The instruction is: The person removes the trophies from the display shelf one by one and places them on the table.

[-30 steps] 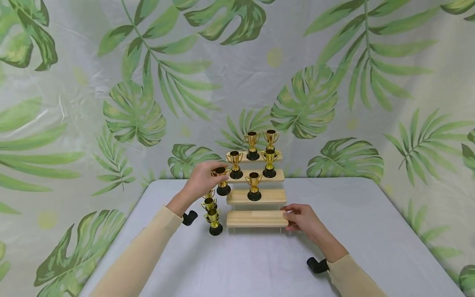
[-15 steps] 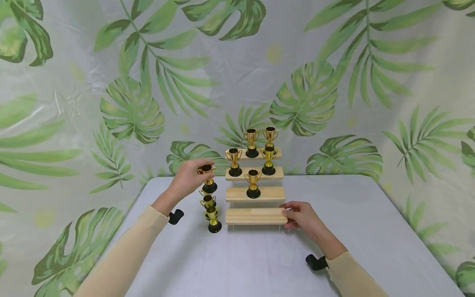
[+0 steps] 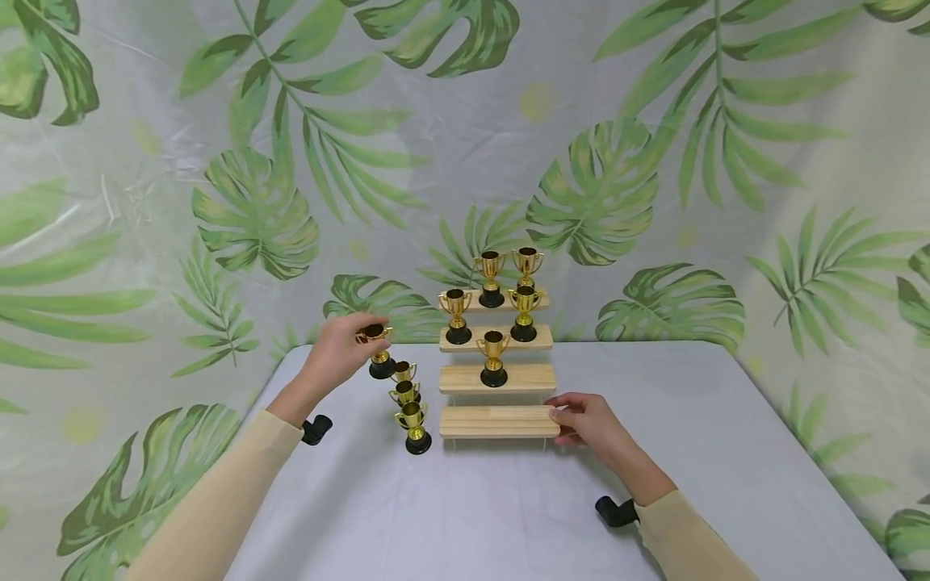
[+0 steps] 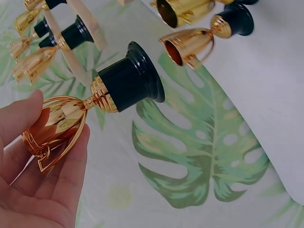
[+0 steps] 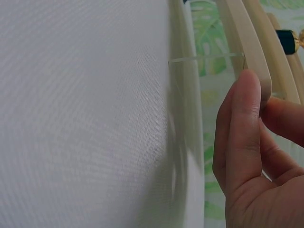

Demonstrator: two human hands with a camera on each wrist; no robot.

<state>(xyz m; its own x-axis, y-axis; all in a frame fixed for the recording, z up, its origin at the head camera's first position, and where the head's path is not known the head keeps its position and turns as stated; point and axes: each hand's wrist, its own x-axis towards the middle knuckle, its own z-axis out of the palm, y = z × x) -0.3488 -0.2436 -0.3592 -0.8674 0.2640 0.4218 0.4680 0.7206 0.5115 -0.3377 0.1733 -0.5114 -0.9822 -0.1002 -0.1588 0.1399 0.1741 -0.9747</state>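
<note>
My left hand (image 3: pixel 336 355) pinches a gold trophy cup (image 4: pixel 61 118) by its bowl and handles. Its black base (image 4: pixel 130 80) hangs free, left of a row of trophies. My right hand (image 3: pixel 594 426) grips the right end of the lowest wooden step (image 3: pixel 497 423), thumb and fingers around the board's edge, as the right wrist view also shows. On the third step down (image 3: pixel 454 378) stands one trophy (image 3: pixel 493 359). Two trophies are on the second step, one of them a gold cup (image 3: pixel 455 315) at its left. Another two, including a cup (image 3: pixel 490 278), stand on the top step.
Left of the stand, several trophies (image 3: pixel 414 428) line up on the white table (image 3: pixel 479 516). Clear supports hold up the wooden steps. A leaf-patterned sheet (image 3: pixel 436 161) hangs behind the table. Black fittings (image 3: pixel 616 512) show at both wrists.
My left hand has carried the trophy leftward, away from the stand's left side and past the row on the table. My right hand keeps its grip on the lowest step.
</note>
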